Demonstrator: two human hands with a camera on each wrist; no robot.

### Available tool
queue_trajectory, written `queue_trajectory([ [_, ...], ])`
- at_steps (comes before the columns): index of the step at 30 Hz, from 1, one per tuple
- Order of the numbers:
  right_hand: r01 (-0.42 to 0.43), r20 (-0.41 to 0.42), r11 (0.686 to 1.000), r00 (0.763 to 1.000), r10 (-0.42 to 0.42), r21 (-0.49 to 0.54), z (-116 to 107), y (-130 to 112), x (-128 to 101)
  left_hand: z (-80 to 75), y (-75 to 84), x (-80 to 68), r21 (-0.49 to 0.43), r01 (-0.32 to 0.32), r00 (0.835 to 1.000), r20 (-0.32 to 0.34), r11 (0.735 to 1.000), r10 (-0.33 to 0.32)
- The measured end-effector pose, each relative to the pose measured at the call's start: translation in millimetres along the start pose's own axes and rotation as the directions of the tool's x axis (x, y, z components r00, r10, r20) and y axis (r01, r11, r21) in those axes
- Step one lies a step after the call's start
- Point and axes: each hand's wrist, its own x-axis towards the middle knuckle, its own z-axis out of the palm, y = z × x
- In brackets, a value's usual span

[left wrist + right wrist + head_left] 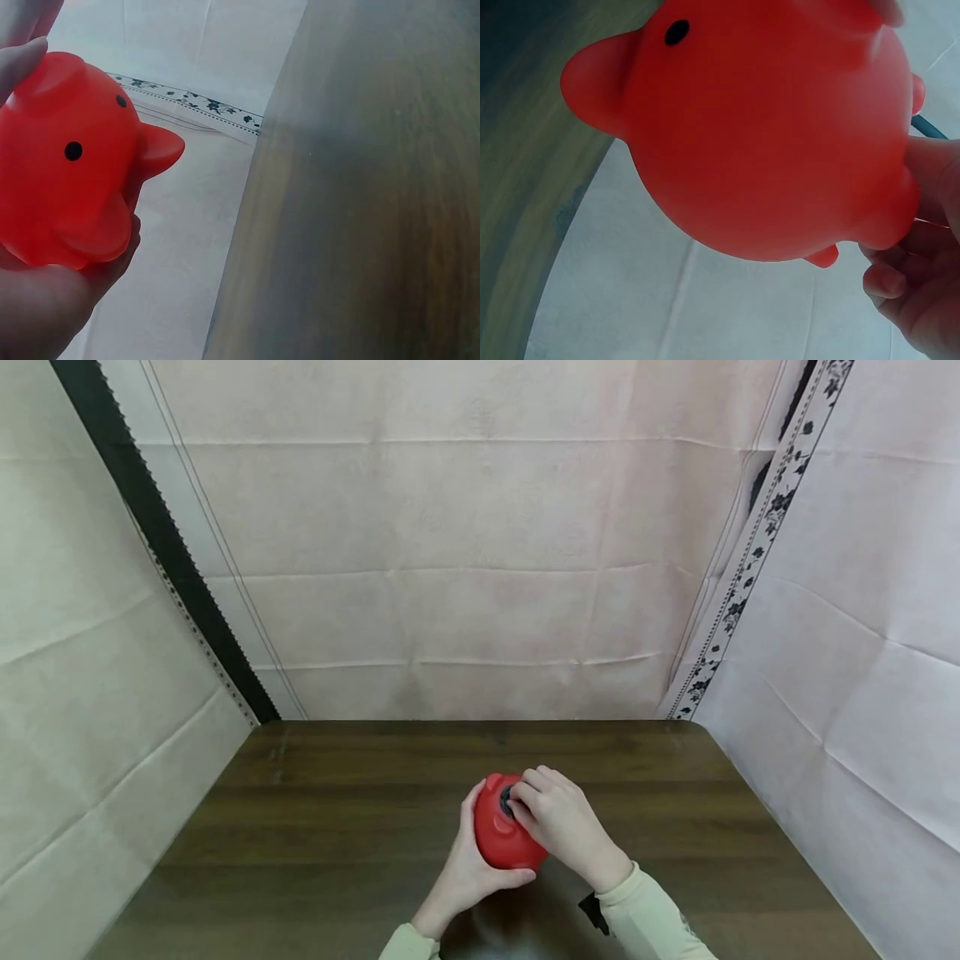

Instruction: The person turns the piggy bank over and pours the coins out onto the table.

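Observation:
A round, glossy red piggy bank [504, 839] with small black eyes is held up above the table. My left hand [474, 868] grips it from the left and below, thumb and fingers spread around its body. In the left wrist view the bank's face [82, 142] looks outward between fingers and palm. A dark round plug [507, 802] sits in the side turned up toward the head camera. The right hand [561, 817] pinches at the plug's edge with thumb and fingertips. In the right wrist view a dark strip of the plug [930, 127] shows beside its fingers.
The brown wood-grain table [337, 860] spreads below both hands. Pale creased cloth [480, 527] hangs behind it and on both sides, with a dark strip [172, 552] at left and floral trim [742, 593] at right. A black strap [594, 912] shows at the right wrist.

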Motion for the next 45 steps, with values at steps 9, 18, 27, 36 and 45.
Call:
queue_trajectory([
  [9,-0.058,0.011,0.998,0.998,0.058,0.026,-3,-3,-6,5.3,4.5,-1.7,0.083,-0.01,1.0,-0.02,0.997,0.011],
  [18,-0.027,0.0,0.994,1.0,0.027,0.108,-11,5,-6,8.3,7.7,-2.2,0.079,-0.027,0.999,-0.017,0.996,0.028],
  [27,0.031,0.016,0.999,0.999,-0.032,0.023,-8,5,-10,7.8,4.1,-3.0,0.08,-0.02,1.0,0.024,0.997,0.018],
  [36,0.192,0.056,0.981,0.98,-0.193,0.015,-13,12,-14,9.4,0.6,-5.0,0.084,-0.049,0.995,0.086,0.995,0.042],
  [45,0.243,0.097,0.959,0.961,-0.258,0.143,-19,20,-17,9.7,3.6,-6.8,0.08,-0.053,0.993,0.111,0.995,0.044],
])
